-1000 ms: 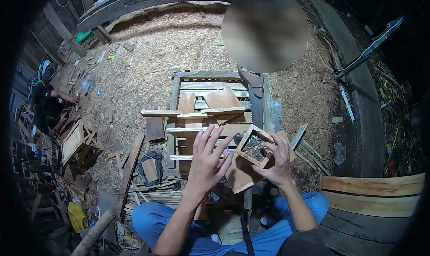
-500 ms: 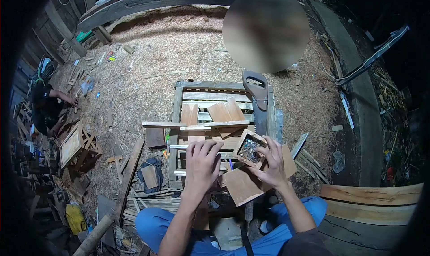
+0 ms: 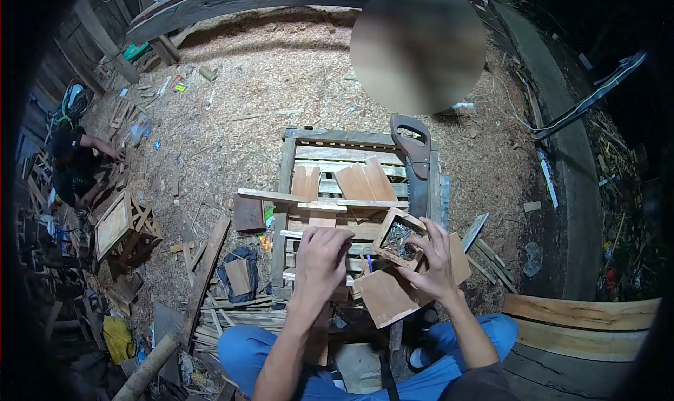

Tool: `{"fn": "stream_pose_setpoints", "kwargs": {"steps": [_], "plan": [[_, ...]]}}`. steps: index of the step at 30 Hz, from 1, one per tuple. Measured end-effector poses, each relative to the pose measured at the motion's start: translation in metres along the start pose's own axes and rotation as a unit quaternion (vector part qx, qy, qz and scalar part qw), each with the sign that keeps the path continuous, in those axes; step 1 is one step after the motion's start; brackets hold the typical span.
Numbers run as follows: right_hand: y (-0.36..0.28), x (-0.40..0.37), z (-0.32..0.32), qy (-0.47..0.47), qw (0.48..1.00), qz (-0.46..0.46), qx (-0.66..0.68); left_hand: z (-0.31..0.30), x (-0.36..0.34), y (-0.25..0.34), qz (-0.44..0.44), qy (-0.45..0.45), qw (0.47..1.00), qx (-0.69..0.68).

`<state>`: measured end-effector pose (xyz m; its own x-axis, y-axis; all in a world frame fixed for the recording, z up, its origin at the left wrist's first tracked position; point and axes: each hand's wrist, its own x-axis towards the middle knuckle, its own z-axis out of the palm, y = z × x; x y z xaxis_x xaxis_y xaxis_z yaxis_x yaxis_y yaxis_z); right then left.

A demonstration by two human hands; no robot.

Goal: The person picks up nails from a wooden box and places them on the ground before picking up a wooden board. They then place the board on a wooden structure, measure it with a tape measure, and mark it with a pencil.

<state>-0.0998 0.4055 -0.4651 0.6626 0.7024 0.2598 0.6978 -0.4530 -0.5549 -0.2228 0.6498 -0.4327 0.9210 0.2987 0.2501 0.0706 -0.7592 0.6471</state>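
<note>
My right hand grips the near right side of a small wooden box, its fingers over the rim and its thumb lower down outside. Thin metal pieces that look like nails lie in the box. A square thin board lies below that hand, and another board edge shows to its right. My left hand is over the left part of the slatted wooden bench, fingers curled together. Whatever its fingertips may hold is hidden.
A handsaw lies along the bench's right side. Wood strips and flat boards rest across the slats. A person crouches at far left near a wooden frame piece. Planks lie at lower right.
The view has shifted slightly, so the bench appears further right and lower. My left fingers have curled closer together. My right fingers have moved further over the box's opening.
</note>
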Motion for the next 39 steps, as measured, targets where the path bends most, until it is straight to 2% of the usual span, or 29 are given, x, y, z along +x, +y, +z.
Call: {"fn": "stream_pose_setpoints", "kwargs": {"steps": [9, 13, 15, 20, 31, 34, 39], "plan": [[-0.002, 0.015, 0.007, 0.015, 1.000, -0.010, 0.013, -0.001, -0.003, -0.005, 0.024, 0.001, 1.000, -0.015], [-0.003, 0.043, 0.004, 0.029, 0.999, -0.034, 0.005, -0.001, 0.003, -0.003, -0.004, 0.012, 0.998, -0.068], [-0.005, 0.062, 0.005, 0.011, 0.999, -0.039, 0.022, -0.001, 0.009, 0.002, 0.041, 0.061, 0.997, 0.009], [0.009, 0.104, 0.036, 0.031, 0.998, -0.046, 0.044, 0.011, 0.008, -0.005, 0.004, 0.026, 0.995, 0.095], [0.028, 0.128, 0.056, 0.051, 0.997, 0.008, 0.059, 0.008, 0.014, 0.003, 0.004, -0.003, 0.993, 0.118], [0.028, 0.135, 0.060, 0.004, 0.999, -0.029, 0.028, 0.008, 0.013, 0.002, 0.002, -0.002, 0.993, 0.120], [0.034, 0.137, 0.068, -0.040, 0.999, -0.014, -0.007, 0.006, 0.011, -0.002, -0.004, 0.000, 0.994, 0.105]]}}
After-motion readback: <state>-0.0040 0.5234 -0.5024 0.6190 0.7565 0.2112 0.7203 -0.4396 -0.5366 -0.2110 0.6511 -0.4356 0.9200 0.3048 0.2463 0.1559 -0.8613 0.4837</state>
